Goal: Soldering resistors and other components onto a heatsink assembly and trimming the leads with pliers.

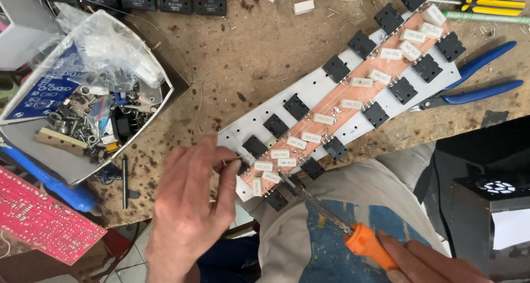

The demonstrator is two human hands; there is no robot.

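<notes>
My right hand [436,261] grips the orange handle of a soldering iron [326,214], tip on the near end of the long circuit board [342,103], while my left hand [190,206] pinches a thin wire, probably solder, just beside that spot. The board's long axis runs from my hands diagonally up and right toward the blue pliers [480,81], both hands equally near. At left, a white tray [165,103] holds screws, small parts and a plastic bag.

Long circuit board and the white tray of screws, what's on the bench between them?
In the head view, only bare, stained wooden bench lies between the circuit board and the tray; lower down, the left hand reaches in.
</notes>
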